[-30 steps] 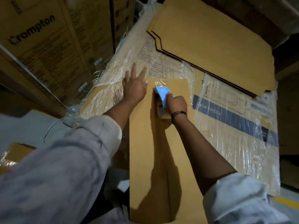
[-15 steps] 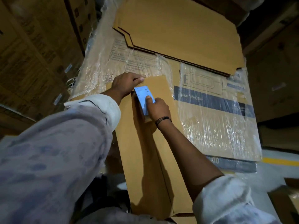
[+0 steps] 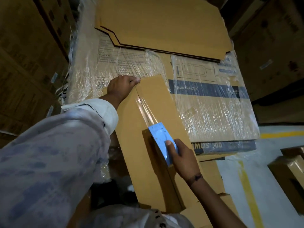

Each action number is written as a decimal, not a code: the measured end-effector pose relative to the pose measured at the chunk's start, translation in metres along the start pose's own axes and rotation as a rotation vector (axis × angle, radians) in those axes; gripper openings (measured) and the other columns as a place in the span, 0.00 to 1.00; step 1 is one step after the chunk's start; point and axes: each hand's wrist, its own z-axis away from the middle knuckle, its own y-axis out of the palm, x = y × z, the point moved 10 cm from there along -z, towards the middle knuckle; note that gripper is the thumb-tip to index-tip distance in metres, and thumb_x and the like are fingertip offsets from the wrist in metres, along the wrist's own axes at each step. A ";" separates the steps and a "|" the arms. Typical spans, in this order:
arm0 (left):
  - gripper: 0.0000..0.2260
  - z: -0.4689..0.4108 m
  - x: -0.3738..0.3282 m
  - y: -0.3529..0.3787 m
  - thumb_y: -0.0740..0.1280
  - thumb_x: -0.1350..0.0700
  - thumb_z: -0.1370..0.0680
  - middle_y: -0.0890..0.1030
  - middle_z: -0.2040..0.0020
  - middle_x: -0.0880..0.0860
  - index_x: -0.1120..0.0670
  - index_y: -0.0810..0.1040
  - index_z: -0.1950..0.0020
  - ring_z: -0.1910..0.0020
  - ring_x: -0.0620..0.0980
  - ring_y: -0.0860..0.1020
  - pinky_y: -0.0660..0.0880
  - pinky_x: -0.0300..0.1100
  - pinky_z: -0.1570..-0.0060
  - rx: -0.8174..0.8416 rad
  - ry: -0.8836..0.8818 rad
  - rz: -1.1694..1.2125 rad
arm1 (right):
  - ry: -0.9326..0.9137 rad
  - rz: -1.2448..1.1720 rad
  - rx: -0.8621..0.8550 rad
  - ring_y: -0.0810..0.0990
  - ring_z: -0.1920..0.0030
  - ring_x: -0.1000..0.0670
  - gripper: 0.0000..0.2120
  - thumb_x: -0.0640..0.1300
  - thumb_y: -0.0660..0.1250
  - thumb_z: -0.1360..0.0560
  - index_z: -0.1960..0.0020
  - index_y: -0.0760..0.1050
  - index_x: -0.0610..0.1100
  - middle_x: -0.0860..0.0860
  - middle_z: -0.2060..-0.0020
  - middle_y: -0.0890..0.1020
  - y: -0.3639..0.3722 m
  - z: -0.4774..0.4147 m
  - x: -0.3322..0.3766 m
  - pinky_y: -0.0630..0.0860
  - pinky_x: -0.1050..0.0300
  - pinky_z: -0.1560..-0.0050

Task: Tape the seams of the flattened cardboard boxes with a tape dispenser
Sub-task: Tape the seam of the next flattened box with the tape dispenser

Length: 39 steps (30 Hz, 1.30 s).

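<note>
**Clear tape part-way down the seam**

From the head camera, a flattened cardboard box (image 3: 130, 139) lies lengthwise on a shrink-wrapped stack of cartons (image 3: 213, 112), its near end overhanging toward the person. A glossy strip of tape (image 3: 144, 107) runs along the centre seam (image 3: 174, 186) from the far end to the blue tape dispenser (image 3: 160, 137), which sits on the seam about midway. The right hand (image 3: 182, 157) is wrapped round the dispenser, thumb on top. The left hand (image 3: 121, 88), well apart from it, has its fingers curled at the box's far end, pinning it there.

The near half of the seam looks untaped, so the pull likely has some way to go. The risks, as I judge them:

- The dispenser may drift off the seam line, leaving one flap uncaught.
- The overhanging end has no visible support; pressure there could flex the board and wrinkle the tape.
- If the left hand slips, the box could slide on the slick wrap.
</note>
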 end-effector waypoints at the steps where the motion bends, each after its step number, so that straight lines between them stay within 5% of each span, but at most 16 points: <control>1: 0.21 0.001 0.001 0.001 0.57 0.32 0.18 0.86 0.40 0.53 0.38 0.84 0.37 0.41 0.62 0.82 0.75 0.52 0.45 0.007 -0.004 0.002 | 0.007 -0.028 0.006 0.74 0.69 0.57 0.18 0.62 0.58 0.18 0.58 0.69 0.51 0.55 0.68 0.76 -0.003 0.018 -0.009 0.69 0.56 0.67; 9: 0.22 0.005 -0.005 -0.002 0.58 0.33 0.18 0.86 0.41 0.54 0.41 0.85 0.37 0.42 0.63 0.82 0.74 0.51 0.46 0.034 0.008 0.017 | 0.129 -0.083 0.012 0.77 0.66 0.50 0.15 0.61 0.59 0.18 0.50 0.75 0.51 0.48 0.65 0.77 -0.015 0.144 -0.066 0.70 0.54 0.64; 14: 0.24 0.010 -0.009 -0.004 0.57 0.33 0.18 0.86 0.41 0.58 0.43 0.84 0.35 0.43 0.65 0.82 0.75 0.54 0.46 0.025 0.027 -0.003 | 0.203 -0.104 -0.025 0.82 0.61 0.53 0.12 0.58 0.62 0.19 0.46 0.78 0.52 0.52 0.62 0.83 -0.020 0.192 -0.093 0.76 0.54 0.56; 20: 0.27 0.013 -0.010 -0.003 0.56 0.31 0.19 0.85 0.42 0.62 0.45 0.85 0.36 0.43 0.68 0.81 0.75 0.57 0.44 0.041 0.013 -0.025 | 0.291 -0.120 -0.024 0.77 0.66 0.53 0.13 0.59 0.61 0.20 0.47 0.77 0.51 0.50 0.68 0.77 -0.018 0.239 -0.110 0.67 0.56 0.62; 39: 0.27 0.021 -0.018 -0.006 0.57 0.34 0.17 0.83 0.44 0.68 0.51 0.84 0.36 0.45 0.72 0.79 0.75 0.59 0.46 0.055 0.039 -0.052 | 0.452 -0.087 0.008 0.74 0.69 0.54 0.14 0.58 0.61 0.19 0.48 0.76 0.49 0.46 0.69 0.77 0.003 0.322 -0.184 0.66 0.58 0.65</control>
